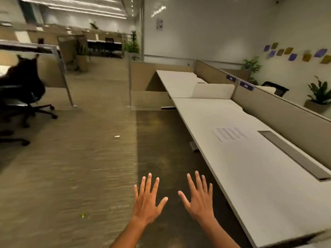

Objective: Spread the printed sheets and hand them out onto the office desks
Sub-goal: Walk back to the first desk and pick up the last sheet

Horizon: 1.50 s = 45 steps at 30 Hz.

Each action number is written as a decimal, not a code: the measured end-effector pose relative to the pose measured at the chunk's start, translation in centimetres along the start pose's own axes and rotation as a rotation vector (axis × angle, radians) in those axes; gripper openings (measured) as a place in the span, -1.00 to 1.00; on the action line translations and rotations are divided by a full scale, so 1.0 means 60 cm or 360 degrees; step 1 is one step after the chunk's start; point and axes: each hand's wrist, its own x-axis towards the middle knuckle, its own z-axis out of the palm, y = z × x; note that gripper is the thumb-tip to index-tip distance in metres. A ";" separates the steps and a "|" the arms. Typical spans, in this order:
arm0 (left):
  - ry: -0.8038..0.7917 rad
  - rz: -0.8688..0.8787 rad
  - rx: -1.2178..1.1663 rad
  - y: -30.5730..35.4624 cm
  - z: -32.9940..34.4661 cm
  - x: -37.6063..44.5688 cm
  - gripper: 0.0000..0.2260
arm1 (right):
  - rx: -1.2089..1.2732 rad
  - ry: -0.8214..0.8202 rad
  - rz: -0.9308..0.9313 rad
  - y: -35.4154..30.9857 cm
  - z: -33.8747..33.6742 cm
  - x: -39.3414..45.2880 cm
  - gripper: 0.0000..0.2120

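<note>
One printed sheet [230, 134] lies flat on the near white desk [259, 176], left of a grey cable slot. My left hand [147, 199] and my right hand [198, 197] are held out side by side over the dark carpet, palms down, fingers spread, holding nothing. Both hands are left of the desk's front edge and well short of the sheet. A second white desk [177, 81] continues farther back and carries no visible paper.
Beige partition panels [279, 111] run along the desks' far side. A low white divider [213, 91] separates the two desks. A black office chair [23, 92] stands at left. Metal posts [129, 83] rise from the carpet ahead. Potted plants [319, 94] stand at right.
</note>
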 end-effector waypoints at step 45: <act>0.0335 -0.0077 0.0054 -0.626 -0.180 1.418 -0.27 | 0.0081 0.0190 -0.0277 -0.529 0.209 1.507 -0.26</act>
